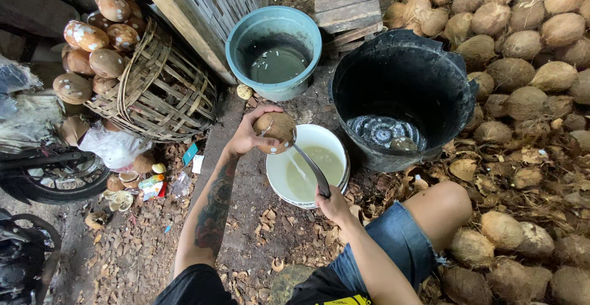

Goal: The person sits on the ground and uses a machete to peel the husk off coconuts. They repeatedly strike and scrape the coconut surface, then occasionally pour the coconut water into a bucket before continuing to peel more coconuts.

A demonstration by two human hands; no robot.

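Note:
My left hand (249,136) grips a brown peeled coconut (276,131) and holds it over a white bucket (337,147) of pale cloudy liquid. A thin stream of liquid runs from the coconut down into the bucket. My right hand (332,205) grasps the handle of a long dark knife (310,168), whose tip touches the coconut's underside. My bare knee (444,205) and denim shorts sit to the right of the bucket.
A black tub (458,93) holding a little water stands right of the white bucket. A teal bucket (236,40) of liquid is behind. A woven basket (163,96) of peeled coconuts leans at left. Husked coconuts (522,40) pile up at right. A wheel (55,179) lies far left.

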